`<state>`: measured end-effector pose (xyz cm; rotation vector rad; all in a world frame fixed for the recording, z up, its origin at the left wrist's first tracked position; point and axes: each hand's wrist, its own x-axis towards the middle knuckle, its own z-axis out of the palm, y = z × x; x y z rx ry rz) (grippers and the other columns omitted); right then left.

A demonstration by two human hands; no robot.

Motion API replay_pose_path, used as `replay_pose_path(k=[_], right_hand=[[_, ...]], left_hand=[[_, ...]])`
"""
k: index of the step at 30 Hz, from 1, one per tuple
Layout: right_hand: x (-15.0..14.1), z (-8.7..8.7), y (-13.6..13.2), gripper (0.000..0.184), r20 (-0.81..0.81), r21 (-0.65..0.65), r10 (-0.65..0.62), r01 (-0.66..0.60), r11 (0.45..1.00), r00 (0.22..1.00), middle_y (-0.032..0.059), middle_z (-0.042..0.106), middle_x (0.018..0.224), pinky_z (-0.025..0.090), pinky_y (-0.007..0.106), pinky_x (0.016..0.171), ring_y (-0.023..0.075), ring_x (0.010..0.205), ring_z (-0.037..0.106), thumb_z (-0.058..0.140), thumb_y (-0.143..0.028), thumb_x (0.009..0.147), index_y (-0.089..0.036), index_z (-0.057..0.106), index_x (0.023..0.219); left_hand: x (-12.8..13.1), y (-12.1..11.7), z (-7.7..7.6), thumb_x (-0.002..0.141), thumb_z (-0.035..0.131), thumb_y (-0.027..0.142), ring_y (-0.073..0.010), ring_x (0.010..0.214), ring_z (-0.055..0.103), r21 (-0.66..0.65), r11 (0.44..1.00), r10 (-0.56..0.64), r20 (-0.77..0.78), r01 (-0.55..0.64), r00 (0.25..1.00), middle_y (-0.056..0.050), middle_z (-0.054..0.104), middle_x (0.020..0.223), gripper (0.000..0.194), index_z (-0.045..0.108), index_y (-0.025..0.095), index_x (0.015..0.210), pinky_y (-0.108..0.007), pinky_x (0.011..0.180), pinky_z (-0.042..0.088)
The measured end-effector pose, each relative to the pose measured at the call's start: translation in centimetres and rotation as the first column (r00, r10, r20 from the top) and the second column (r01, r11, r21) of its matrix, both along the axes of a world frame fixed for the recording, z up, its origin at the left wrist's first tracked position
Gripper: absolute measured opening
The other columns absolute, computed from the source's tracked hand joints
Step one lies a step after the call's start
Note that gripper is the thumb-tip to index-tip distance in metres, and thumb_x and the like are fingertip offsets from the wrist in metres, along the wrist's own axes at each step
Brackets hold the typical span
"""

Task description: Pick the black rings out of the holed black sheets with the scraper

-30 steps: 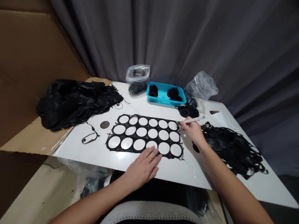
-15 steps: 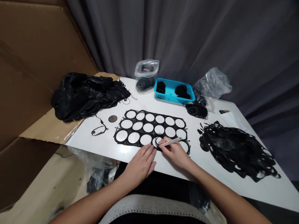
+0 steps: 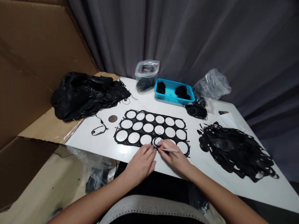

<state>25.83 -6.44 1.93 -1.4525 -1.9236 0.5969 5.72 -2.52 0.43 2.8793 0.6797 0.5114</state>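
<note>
At lower centre, the left hand (image 3: 141, 161) lies flat, seemingly steadying the black sheet of round holes (image 3: 153, 129), while the right hand (image 3: 174, 157) pinches a slim pale tool (image 3: 169, 150), perhaps for precision, at its near edge

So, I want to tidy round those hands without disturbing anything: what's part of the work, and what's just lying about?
In use:
- holed black sheet, at the left hand
- slim tool, in the right hand

Seemingly lying about:
- blue basket
- clear bag
- dark disc
- left black heap
- right black heap
</note>
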Motion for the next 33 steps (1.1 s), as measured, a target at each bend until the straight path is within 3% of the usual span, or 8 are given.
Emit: replay_pose_path(k=[4, 7, 11, 14, 17, 20, 25, 33], right_hand=[[0.0, -0.9, -0.7, 0.023, 0.149, 0.12, 0.15, -0.168, 0.978, 0.977, 0.014, 0.065, 0.12, 0.05, 0.048, 0.094, 0.0287, 0.119, 0.054, 0.043, -0.013, 0.095, -0.021, 0.06, 0.108], [0.4, -0.8, 0.1, 0.027, 0.243, 0.154, 0.144, -0.184, 0.971, 0.959, 0.0139, 0.066, 0.121, 0.049, 0.05, 0.091, 0.0302, 0.117, 0.056, 0.04, -0.013, 0.096, -0.022, 0.062, 0.107], [3.7, 0.3, 4.1, 0.024, 0.184, 0.202, -0.12, 0.082, 0.976, 0.976, 0.0117, 0.068, 0.109, 0.047, 0.046, 0.091, 0.0284, 0.105, 0.06, 0.039, -0.019, 0.098, -0.024, 0.062, 0.101], [7.3, 0.9, 7.6, 0.018, 0.088, 0.176, -0.392, 0.374, 0.911, 0.916, 0.0096, 0.07, 0.097, 0.048, 0.039, 0.078, 0.025, 0.084, 0.062, 0.044, -0.029, 0.097, -0.023, 0.057, 0.087], [8.9, 1.4, 9.2, 0.02, 0.031, 0.082, -0.501, 0.497, 0.864, 0.865, 0.0077, 0.072, 0.093, 0.045, 0.033, 0.068, 0.0202, 0.068, 0.058, 0.047, -0.035, 0.095, -0.024, 0.052, 0.079], [7.6, 1.7, 8.6, 0.021, -0.006, -0.054, -0.461, 0.46, 0.886, 0.888, 0.0065, 0.074, 0.095, 0.044, 0.031, 0.067, 0.0197, 0.069, 0.06, 0.049, -0.038, 0.094, -0.024, 0.055, 0.08], [4.0, 1.3, 6.4, 0.019, -0.116, -0.249, -0.263, 0.228, 0.941, 0.958, 0.0033, 0.073, 0.092, 0.047, 0.031, 0.076, 0.0212, 0.084, 0.066, 0.051, -0.037, 0.095, -0.023, 0.061, 0.087], [3.1, -0.4, 5.5, 0.012, -0.198, -0.273, -0.218, 0.16, 0.949, 0.956, 0.0041, 0.071, 0.097, 0.048, 0.036, 0.088, 0.0226, 0.096, 0.064, 0.053, -0.031, 0.094, -0.023, 0.061, 0.09]], left_hand=[[0.1, 0.2, 0.0, 0.094, 0.05, 0.022, -0.0301, 0.12, 0.057, 0.016, 1.0, -0.01, -0.007, 0.01, 1.0, -0.015, 0.063, 0.124, 0.038, 0.053, 0.01, 0.13, -0.046, 0.108, 0.044], [0.1, 0.2, -0.1, 0.094, 0.05, 0.021, -0.0309, 0.119, 0.058, 0.034, 0.999, -0.006, -0.028, 0.007, 1.0, -0.016, 0.063, 0.124, 0.039, 0.052, 0.008, 0.13, -0.047, 0.107, 0.044], [-0.1, 0.1, 0.0, 0.092, 0.05, 0.02, -0.0312, 0.119, 0.057, 0.026, 1.0, -0.011, -0.049, 0.012, 0.999, -0.015, 0.062, 0.125, 0.038, 0.052, 0.008, 0.129, -0.046, 0.106, 0.045], [-0.3, 0.0, 0.4, 0.093, 0.049, 0.019, -0.0309, 0.119, 0.056, 0.014, 1.0, -0.017, -0.034, 0.018, 0.999, -0.016, 0.061, 0.125, 0.038, 0.052, 0.008, 0.129, -0.046, 0.105, 0.045], [-0.2, 0.6, 1.1, 0.094, 0.049, 0.019, -0.029, 0.112, 0.059, -0.039, 0.999, -0.025, 0.005, 0.025, 1.0, -0.014, 0.064, 0.118, 0.032, 0.056, 0.01, 0.124, -0.045, 0.099, 0.05], [0.7, 2.0, 1.9, 0.096, 0.049, 0.021, -0.0257, 0.107, 0.06, -0.11, 0.994, 0.012, 0.073, -0.004, 0.997, -0.012, 0.065, 0.112, 0.029, 0.057, 0.014, 0.122, -0.042, 0.093, 0.053], [2.7, 4.4, 1.0, 0.094, 0.055, 0.025, -0.0309, 0.131, 0.049, -0.034, 0.997, 0.073, 0.091, -0.07, 0.993, -0.017, 0.058, 0.135, 0.041, 0.053, 0.008, 0.132, -0.048, 0.111, 0.041], [3.0, 4.2, -0.6, 0.095, 0.056, 0.031, -0.0296, 0.132, 0.051, -0.017, 0.997, 0.081, 0.006, -0.081, 0.997, -0.016, 0.058, 0.138, 0.044, 0.054, 0.007, 0.133, -0.043, 0.114, 0.038]])
